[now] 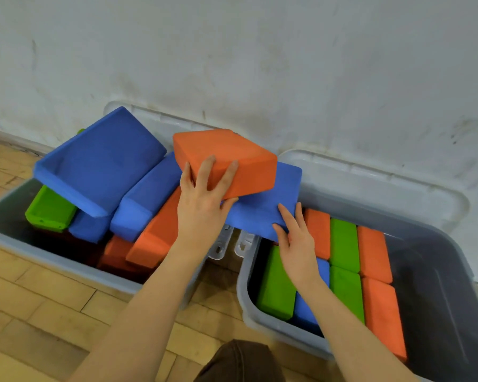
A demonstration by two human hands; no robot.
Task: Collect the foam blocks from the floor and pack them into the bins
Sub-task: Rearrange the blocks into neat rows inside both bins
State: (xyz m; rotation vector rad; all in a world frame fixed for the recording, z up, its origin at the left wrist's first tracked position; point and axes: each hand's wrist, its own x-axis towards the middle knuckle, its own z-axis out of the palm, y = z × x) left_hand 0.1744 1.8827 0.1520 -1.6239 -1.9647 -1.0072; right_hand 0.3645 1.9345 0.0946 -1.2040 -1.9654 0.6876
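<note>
Fingers [204, 172] of the left hand [202, 205] grip the orange block [226, 153], right hand [295, 238] flat on the blue block [262, 205]; packing underway, next likely seating both in the right bin [439, 271].

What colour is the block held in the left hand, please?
Orange block, gripped by the left hand; head view.

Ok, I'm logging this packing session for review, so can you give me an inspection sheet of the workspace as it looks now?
Surface: wooden floor; no loose blocks in view.
Job's things: left bin heaped untidily with blocks above the rim; right bin holds neat rows, with room at its right side.
Clutter: nothing seen.
Hands: left hand grips an orange block; right hand rests straight fingers on a blue block spanning both bins.
Cables: nothing seen.
Surroundings: scuffed white wall; bin lids leaning against it.
</note>
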